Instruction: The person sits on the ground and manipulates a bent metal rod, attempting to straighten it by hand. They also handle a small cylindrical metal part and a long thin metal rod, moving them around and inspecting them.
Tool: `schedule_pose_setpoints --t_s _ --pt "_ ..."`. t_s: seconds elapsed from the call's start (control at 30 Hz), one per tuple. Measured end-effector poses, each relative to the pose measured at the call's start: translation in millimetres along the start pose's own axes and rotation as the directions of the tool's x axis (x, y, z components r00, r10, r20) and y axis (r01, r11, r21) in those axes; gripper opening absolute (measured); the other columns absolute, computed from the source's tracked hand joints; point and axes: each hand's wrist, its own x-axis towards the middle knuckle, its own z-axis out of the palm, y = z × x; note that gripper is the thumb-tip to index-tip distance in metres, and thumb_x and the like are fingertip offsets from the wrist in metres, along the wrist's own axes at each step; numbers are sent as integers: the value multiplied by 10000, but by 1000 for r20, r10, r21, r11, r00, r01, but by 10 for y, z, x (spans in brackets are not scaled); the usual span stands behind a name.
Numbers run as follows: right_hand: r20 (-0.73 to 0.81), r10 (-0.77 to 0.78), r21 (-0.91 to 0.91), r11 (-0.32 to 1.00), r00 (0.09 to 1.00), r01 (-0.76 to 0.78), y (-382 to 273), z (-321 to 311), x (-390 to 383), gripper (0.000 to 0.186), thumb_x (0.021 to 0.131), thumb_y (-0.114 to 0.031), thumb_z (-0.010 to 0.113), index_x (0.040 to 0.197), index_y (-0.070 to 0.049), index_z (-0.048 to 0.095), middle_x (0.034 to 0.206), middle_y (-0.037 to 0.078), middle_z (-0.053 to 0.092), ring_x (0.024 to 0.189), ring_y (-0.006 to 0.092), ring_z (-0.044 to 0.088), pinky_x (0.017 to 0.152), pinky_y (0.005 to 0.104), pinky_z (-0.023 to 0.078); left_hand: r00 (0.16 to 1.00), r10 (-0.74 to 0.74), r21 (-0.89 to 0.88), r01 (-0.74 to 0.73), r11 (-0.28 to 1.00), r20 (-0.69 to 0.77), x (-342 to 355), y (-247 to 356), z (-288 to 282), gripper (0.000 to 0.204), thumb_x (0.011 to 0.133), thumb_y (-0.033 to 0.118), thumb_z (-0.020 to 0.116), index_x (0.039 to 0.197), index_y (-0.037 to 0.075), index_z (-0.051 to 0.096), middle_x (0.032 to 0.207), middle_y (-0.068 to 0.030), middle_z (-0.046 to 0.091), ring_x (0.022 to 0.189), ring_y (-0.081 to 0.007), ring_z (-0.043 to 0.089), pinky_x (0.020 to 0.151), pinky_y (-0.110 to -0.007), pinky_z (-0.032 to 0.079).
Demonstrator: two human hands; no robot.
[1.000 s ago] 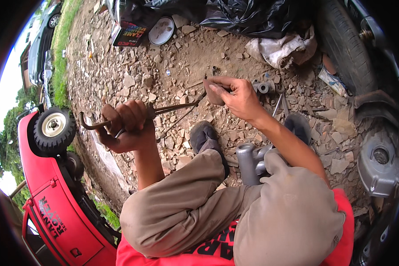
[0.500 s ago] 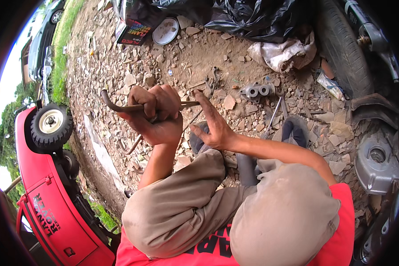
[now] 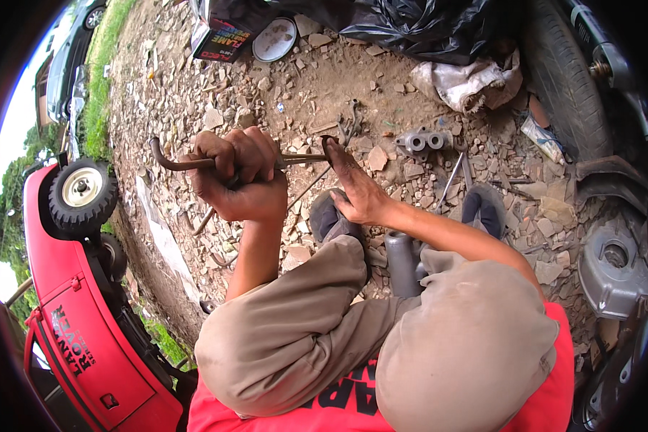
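My left hand [image 3: 234,173] is closed around a rusty bent bar [image 3: 162,155] and a long, narrow metal tool [image 3: 299,159], which points to the right. My right hand [image 3: 356,187] has its fingers stretched toward the tool's far end, appearing to touch it, with the thumb spread lower down; the fingertips are dark and hard to make out. A metal fitting with round openings [image 3: 423,140] lies beyond my right hand. Below that hand, between my feet, is a grey metal cylinder [image 3: 401,266].
Rubble ground [image 3: 173,108] holds loose rods [image 3: 450,183], a white sack [image 3: 464,83], black plastic bags [image 3: 410,29], a box [image 3: 216,29] and a round lid [image 3: 273,39]. A tyre [image 3: 565,86] and cast housing [image 3: 614,266] are at right; a red vehicle [image 3: 86,302] is at left.
My left hand has moved right and upward with the bar and tool. My right hand's fingers have straightened and spread from their earlier bent grip, and the hand has dropped slightly.
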Motion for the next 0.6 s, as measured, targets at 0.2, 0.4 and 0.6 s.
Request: schedule_pose_setpoints --t_s 0.2,0.4,0.6 --pt "80 -142 -45 988 987 146 -617 -87 331 989 848 -148 611 1527 -4 -93 1595 259 37 1484 384 99 1203 512 51 999 17 -51 -19 998 -45 51 1 -47 377 990 325 312 648 170 281 496 31 220 421 -117 224 397 -297 196" --pt "154 -22 -236 970 988 58 123 22 -28 1013 849 -150 636 1534 -41 -102 1611 203 60 1487 355 115 1199 544 48 988 20 -35 -26 999 -153 37 30 -75 381 991 338 305 648 172 280 492 28 220 413 -118 232 382 -295 207" --pt "94 -129 -229 962 987 148 -466 -98 403 883 866 -132 604 1556 -70 55 1607 173 139 1492 321 126 1208 518 64 991 26 -35 -31 999 -128 23 29 -103 394 991 337 308 635 168 279 487 23 216 408 -123 235 374 -295 197"
